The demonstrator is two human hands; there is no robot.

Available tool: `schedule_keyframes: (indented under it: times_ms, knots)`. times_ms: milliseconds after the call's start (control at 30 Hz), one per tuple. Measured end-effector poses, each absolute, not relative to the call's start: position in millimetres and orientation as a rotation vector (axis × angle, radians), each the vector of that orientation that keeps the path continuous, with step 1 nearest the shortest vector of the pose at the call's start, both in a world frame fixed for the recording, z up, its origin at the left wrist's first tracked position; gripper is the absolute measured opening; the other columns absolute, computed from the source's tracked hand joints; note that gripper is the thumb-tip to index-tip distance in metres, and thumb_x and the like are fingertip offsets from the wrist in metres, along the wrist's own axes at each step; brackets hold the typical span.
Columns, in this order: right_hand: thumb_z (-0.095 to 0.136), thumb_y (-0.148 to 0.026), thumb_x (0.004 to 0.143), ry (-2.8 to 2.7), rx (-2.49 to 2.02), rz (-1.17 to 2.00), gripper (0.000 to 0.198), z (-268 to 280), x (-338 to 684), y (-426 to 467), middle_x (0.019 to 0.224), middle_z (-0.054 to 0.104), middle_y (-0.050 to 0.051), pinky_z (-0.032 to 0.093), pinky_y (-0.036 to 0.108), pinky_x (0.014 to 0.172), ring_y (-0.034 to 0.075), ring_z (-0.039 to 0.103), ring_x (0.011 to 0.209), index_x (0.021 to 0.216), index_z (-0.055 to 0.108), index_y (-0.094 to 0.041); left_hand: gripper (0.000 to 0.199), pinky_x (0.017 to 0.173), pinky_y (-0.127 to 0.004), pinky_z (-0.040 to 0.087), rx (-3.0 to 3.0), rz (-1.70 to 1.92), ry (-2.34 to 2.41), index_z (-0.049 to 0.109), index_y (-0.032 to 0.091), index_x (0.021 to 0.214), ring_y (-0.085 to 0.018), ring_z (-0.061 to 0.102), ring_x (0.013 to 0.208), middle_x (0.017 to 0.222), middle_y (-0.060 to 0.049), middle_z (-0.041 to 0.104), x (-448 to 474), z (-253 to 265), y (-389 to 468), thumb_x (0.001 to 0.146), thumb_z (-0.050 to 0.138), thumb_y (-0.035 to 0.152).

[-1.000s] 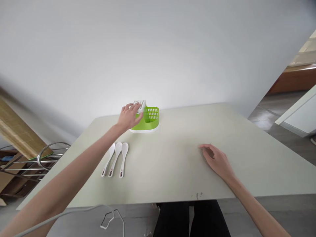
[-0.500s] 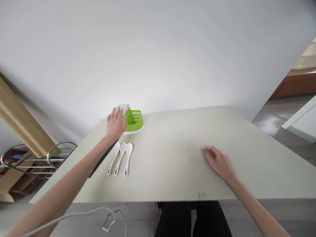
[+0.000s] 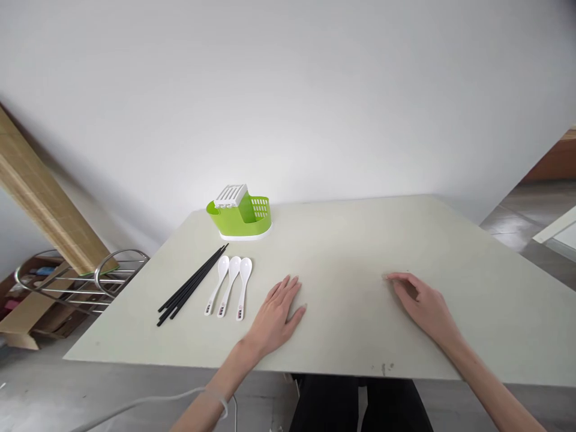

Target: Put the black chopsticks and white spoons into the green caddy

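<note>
My left hand (image 3: 275,316) rests flat on the table, palm down, thumb apart from the fingers, holding nothing. Just left of it lie three white spoons (image 3: 233,264), side by side, bowls facing the wall and printed handles toward me. Several black chopsticks (image 3: 192,285) lie slanted in a bundle further left. Behind them, near the wall, stands a green utensil holder (image 3: 234,222) with a white slotted top piece and a white base. On the right side of the table my right hand (image 3: 423,303) rests on its edge, fingers curved, thumb and fingertips close together; nothing shows in it.
The pale table (image 3: 333,240) meets a white wall (image 3: 315,108) at the back. Left of it are a metal rack (image 3: 63,288), a cardboard box (image 3: 22,324) and a leaning wooden board (image 3: 49,198). A white cable (image 3: 148,398) hangs near my left forearm.
My left hand has come back from the utensil holder and down to the table, right of the spoons. The chopsticks and holder are now uncovered. My right hand keeps its pose; the view has shifted slightly.
</note>
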State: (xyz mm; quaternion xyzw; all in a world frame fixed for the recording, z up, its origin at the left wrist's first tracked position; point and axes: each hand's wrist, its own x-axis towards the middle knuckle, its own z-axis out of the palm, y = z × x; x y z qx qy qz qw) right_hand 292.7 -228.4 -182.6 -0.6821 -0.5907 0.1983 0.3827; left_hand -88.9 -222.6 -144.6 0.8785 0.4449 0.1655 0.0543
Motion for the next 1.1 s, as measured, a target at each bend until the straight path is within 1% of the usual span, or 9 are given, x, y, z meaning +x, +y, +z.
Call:
schedule_keyframes:
  times_ms: [233, 367, 600, 667, 733, 833, 900, 967, 1100]
  knots:
    - [0.049, -0.051, 0.096, -1.491, -1.792, 0.529, 0.035, -185.9, 291.8, -229.6, 0.127, 0.076, 0.005, 0.056, 0.038, 0.080, 0.030, 0.071, 0.113, 0.113, 0.072, -0.031, 0.056, 0.130, -0.048, 0.036, 2.702, 0.563, 1.340, 0.037, 0.026, 0.162, -0.023, 0.032, 0.158, 0.167, -0.008, 0.043, -86.1, -149.1, -223.3, 0.109, 0.047, 0.039]
    - [0.050, -0.053, 0.098, -1.538, -1.752, 0.540, 0.036, -186.1, 288.9, -233.9, 0.134, 0.073, 0.007, 0.058, 0.038, 0.076, 0.032, 0.069, 0.116, 0.116, 0.072, -0.030, 0.057, 0.129, -0.050, 0.038, 2.687, 0.594, 1.329, 0.036, 0.029, 0.163, -0.024, 0.033, 0.158, 0.167, -0.007, 0.043, -86.2, -149.4, -223.6, 0.108, 0.047, 0.039]
    - [0.047, -0.059, 0.100, -1.679, -1.764, 0.470, 0.038, -184.1, 274.9, -247.7, 0.144, 0.066, 0.006, 0.060, 0.041, 0.075, 0.034, 0.064, 0.126, 0.114, 0.071, -0.033, 0.055, 0.129, -0.050, 0.037, 2.653, 0.585, 1.341, 0.038, 0.029, 0.162, -0.024, 0.033, 0.158, 0.167, -0.006, 0.043, -83.8, -149.1, -224.9, 0.108, 0.047, 0.038]
    - [0.046, -0.061, 0.100, -1.736, -1.779, 0.435, 0.041, -185.3, 267.1, -253.2, 0.151, 0.062, 0.005, 0.060, 0.047, 0.084, 0.034, 0.065, 0.125, 0.122, 0.069, -0.035, 0.054, 0.129, -0.050, 0.037, 2.647, 0.585, 1.329, 0.039, 0.028, 0.161, -0.024, 0.033, 0.158, 0.166, -0.006, 0.045, -84.3, -146.9, -226.8, 0.108, 0.047, 0.035]
    - [0.044, -0.061, 0.102, -1.803, -1.765, 0.403, 0.043, -186.7, 259.0, -259.0, 0.157, 0.057, 0.003, 0.056, 0.054, 0.100, 0.035, 0.063, 0.131, 0.130, 0.066, -0.037, 0.051, 0.128, -0.051, 0.038, 2.640, 0.617, 1.319, 0.043, 0.028, 0.158, -0.024, 0.035, 0.157, 0.162, -0.006, 0.051, -87.7, -141.7, -229.3, 0.107, 0.048, 0.033]
    - [0.041, -0.060, 0.105, -1.877, -1.733, 0.363, 0.045, -187.6, 250.0, -265.9, 0.162, 0.052, 0.002, 0.046, 0.060, 0.114, 0.034, 0.050, 0.147, 0.139, 0.060, -0.038, 0.040, 0.124, -0.050, 0.043, 2.559, 0.797, 1.438, 0.054, 0.031, 0.146, -0.025, 0.044, 0.153, 0.148, -0.004, 0.065, -101.6, -126.8, -232.5, 0.106, 0.051, 0.034]
    - [0.039, -0.059, 0.106, -1.897, -1.725, 0.353, 0.045, -187.4, 247.4, -268.2, 0.163, 0.051, 0.002, 0.044, 0.060, 0.116, 0.034, 0.044, 0.151, 0.141, 0.059, -0.038, 0.032, 0.118, -0.047, 0.048, 2.425, 0.951, 1.628, 0.059, 0.032, 0.135, -0.025, 0.053, 0.146, 0.141, -0.004, 0.069, -117.0, -113.8, -232.6, 0.105, 0.051, 0.036]
    - [0.038, -0.058, 0.106, -1.898, -1.726, 0.347, 0.045, -187.1, 247.0, -269.0, 0.163, 0.050, 0.002, 0.044, 0.061, 0.116, 0.034, 0.043, 0.152, 0.141, 0.058, -0.038, 0.027, 0.114, -0.045, 0.051, 2.276, 1.052, 1.824, 0.061, 0.031, 0.128, -0.025, 0.058, 0.138, 0.138, -0.005, 0.069, -136.6, -101.2, -230.6, 0.105, 0.049, 0.039]
    - [0.038, -0.058, 0.106, -1.898, -1.719, 0.355, 0.045, -187.7, 248.5, -269.0, 0.164, 0.049, 0.001, 0.043, 0.063, 0.117, 0.034, 0.042, 0.153, 0.142, 0.057, -0.039, 0.032, 0.111, -0.046, 0.049, 2.141, 1.013, 2.141, 0.062, 0.026, 0.123, -0.030, 0.059, 0.132, 0.133, -0.010, 0.069, -185.0, -84.9, -223.1, 0.102, 0.047, 0.045]
